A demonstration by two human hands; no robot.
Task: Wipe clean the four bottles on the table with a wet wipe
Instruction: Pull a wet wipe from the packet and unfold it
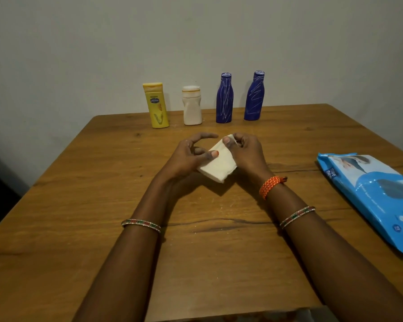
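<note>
A folded white wet wipe [219, 162] is held over the middle of the table between both hands. My left hand [189, 156] pinches its left edge with the thumb on top. My right hand [244, 152] grips its far right corner. Upright along the table's far edge stand a yellow bottle [156, 105], a white bottle [191, 105], and two blue bottles [224, 98] [254, 96] streaked with white marks. The bottles are well beyond my hands, untouched.
A blue wet-wipe pack [372, 196] lies flat at the right side of the wooden table [102, 205]. A plain wall rises just behind the bottles. The table's near edge runs under my forearms.
</note>
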